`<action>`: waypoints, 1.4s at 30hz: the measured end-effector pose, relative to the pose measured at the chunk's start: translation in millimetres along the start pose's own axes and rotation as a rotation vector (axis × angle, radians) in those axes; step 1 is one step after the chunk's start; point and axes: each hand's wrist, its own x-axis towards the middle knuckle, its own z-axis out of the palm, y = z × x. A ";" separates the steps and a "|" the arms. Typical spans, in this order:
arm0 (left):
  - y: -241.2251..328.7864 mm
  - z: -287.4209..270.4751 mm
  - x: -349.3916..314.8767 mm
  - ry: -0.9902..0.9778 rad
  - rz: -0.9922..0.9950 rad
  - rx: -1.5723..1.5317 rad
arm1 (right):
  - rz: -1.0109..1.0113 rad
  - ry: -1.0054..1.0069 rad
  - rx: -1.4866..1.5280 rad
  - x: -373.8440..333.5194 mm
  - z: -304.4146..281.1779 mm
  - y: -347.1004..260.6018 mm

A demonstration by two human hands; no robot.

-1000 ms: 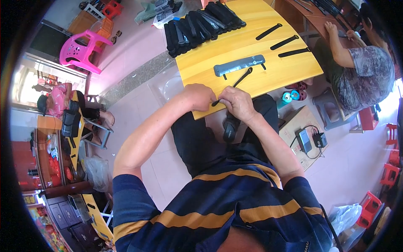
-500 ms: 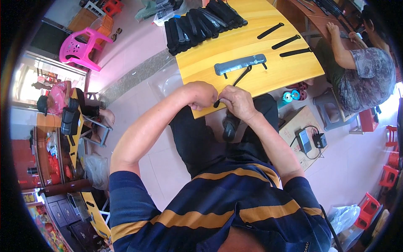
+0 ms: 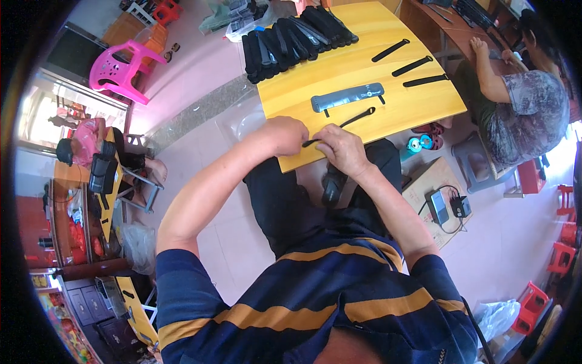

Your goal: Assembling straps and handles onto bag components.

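A narrow black strap (image 3: pixel 359 117) with a loop at its far end runs out from under my right hand (image 3: pixel 342 148) over the near edge of the yellow table (image 3: pixel 418 100). My right hand is closed on the strap. The strap's other end shows between the two hands, and the curled fingers of my left hand (image 3: pixel 286 136) pinch it. Just beyond them lies a flat grey pouch (image 3: pixel 347 97) with two short black tabs along its near side. Three more black straps, the middle one (image 3: pixel 412 66) among them, lie apart at the table's right.
Piled black and grey pouches (image 3: pixel 297 42) cover the table's far left. A person (image 3: pixel 527 109) sits at a brown table on the right. On the floor, a cardboard box (image 3: pixel 430 188) bears a small device with cables, near a turquoise bottle (image 3: pixel 414 145). A pink chair (image 3: pixel 121 70) stands far left.
The strap's looped end has swung right and nearer, away from the grey pouch. Its near end has risen from hanging down to lying level between my hands.
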 end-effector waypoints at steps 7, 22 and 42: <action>20.2 10.0 -5.4 0.216 -0.032 0.324 | 0.071 0.058 -0.007 8.4 19.0 -5.4; 8.7 3.9 7.7 0.171 -0.012 0.324 | -0.008 0.061 0.003 9.4 22.3 2.5; -6.6 32.9 3.4 0.354 0.043 0.199 | -0.002 0.056 0.000 6.4 24.4 5.2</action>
